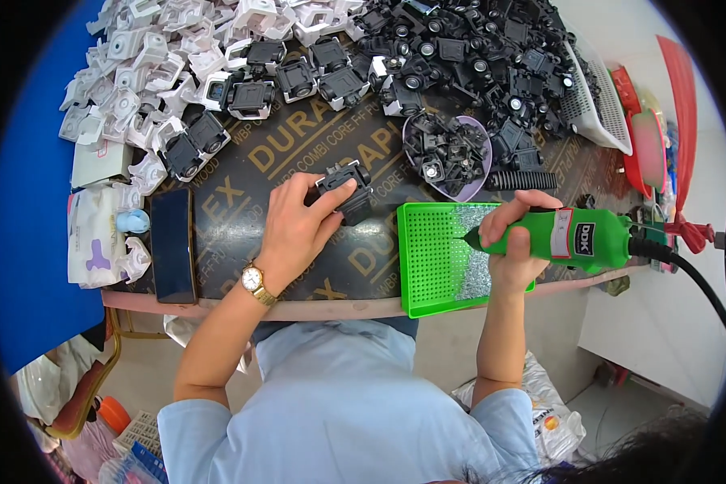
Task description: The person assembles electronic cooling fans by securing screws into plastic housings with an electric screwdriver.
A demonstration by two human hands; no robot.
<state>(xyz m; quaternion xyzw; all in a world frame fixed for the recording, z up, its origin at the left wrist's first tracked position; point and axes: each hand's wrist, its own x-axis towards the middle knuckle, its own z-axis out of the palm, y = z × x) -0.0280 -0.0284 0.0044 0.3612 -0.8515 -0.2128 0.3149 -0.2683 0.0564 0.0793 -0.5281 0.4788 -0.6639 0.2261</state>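
Observation:
My left hand [298, 226] grips a black plastic part [348, 192] that rests on the dark board table [242, 234]. A gold wristwatch [256, 281] sits on that wrist. My right hand [515, 242] holds a green electric screwdriver [577, 239] sideways, its tip pointing left over a green perforated tray [431, 258] that holds many small screws. A black cable [698, 282] runs from the tool's right end toward the lower right.
Heaps of white parts [149, 73] and black parts [476, 56] fill the far side of the table. A purple bowl [448, 153] holds black pieces. A black phone [173, 246], a tissue pack [97, 238] and a white basket [601, 105] lie around.

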